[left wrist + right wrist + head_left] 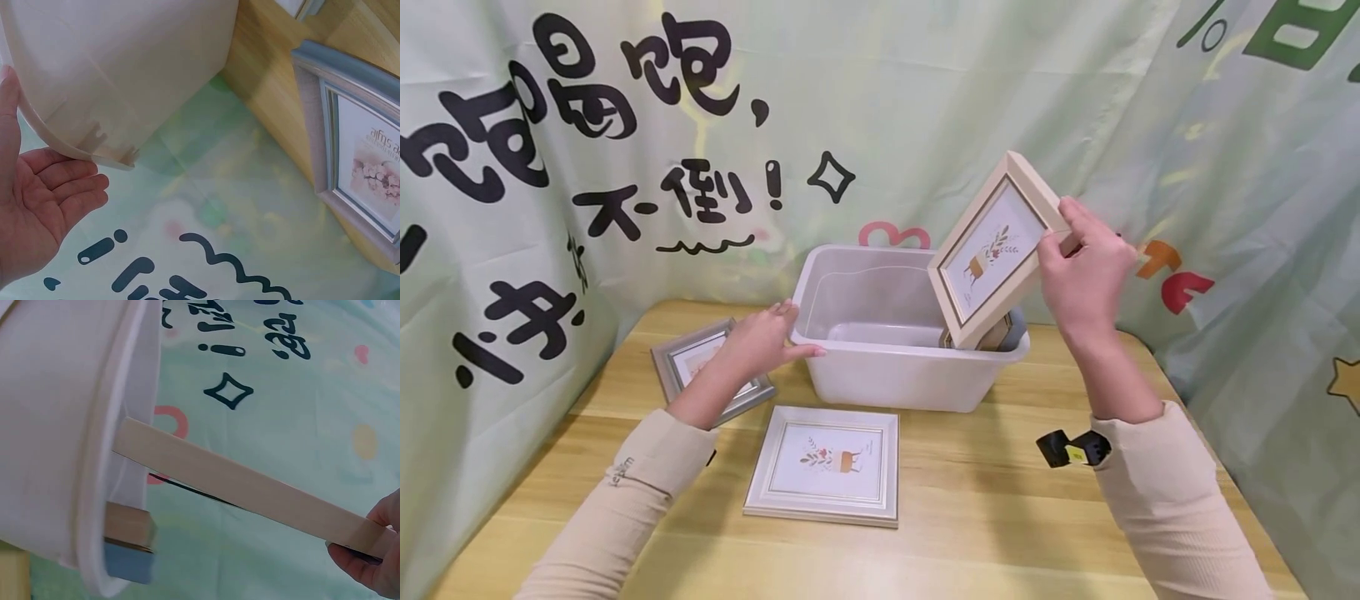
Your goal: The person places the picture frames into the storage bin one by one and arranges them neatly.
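Note:
In the head view my right hand (1088,271) pinches the upper right edge of a cream picture frame (1037,190), thumb on its front. The frame tilts over the right end of a pale grey plastic bin (895,379), its lower corner overlapping the opening. From the right wrist view, the cream frame (250,487) shows edge-on, held at its far end by the right hand (375,550). My left hand (758,337) grips the bin's left rim, fingers curled beneath the lip in the left wrist view (65,181). Other frames (128,540) stand inside the bin's right end.
A white picture frame (887,467) lies face up on the wooden table (955,517) in front of the bin. A silver-grey frame (670,367) lies left of the bin, partly behind the left forearm. A printed curtain (925,117) hangs around the table's back and sides.

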